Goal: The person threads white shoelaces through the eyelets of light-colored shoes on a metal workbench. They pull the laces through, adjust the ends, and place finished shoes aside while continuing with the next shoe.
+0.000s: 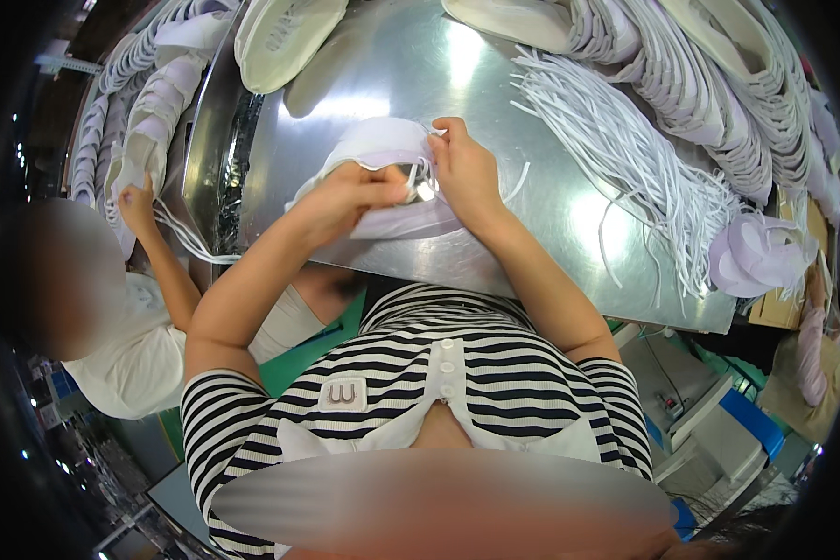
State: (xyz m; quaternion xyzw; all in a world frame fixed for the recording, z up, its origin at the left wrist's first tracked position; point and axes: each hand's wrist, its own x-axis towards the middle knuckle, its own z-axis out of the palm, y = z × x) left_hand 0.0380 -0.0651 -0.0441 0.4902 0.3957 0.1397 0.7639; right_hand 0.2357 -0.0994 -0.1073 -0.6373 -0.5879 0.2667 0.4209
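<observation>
A white shoe upper [380,143] lies on the metal table in front of me, with a white shoelace [418,174] running at its opening. My left hand [357,196] is closed at the near side of the opening, thumb and fingers pinching by the lace. On the right edge of the upper, my right hand [464,168] is closed too, its fingertips pressed together near the lace holes. A loose lace end [517,182] sticks out to the right of my right wrist. Just what sits between my right fingertips is too small to make out.
A big bundle of white laces [625,159] lies on the table's right part. Rows of nested white shoe uppers [719,121] fill the far right. Pale shoe soles [285,42] lie at the back. At left, another person's hand [137,201] touches more uppers [159,121].
</observation>
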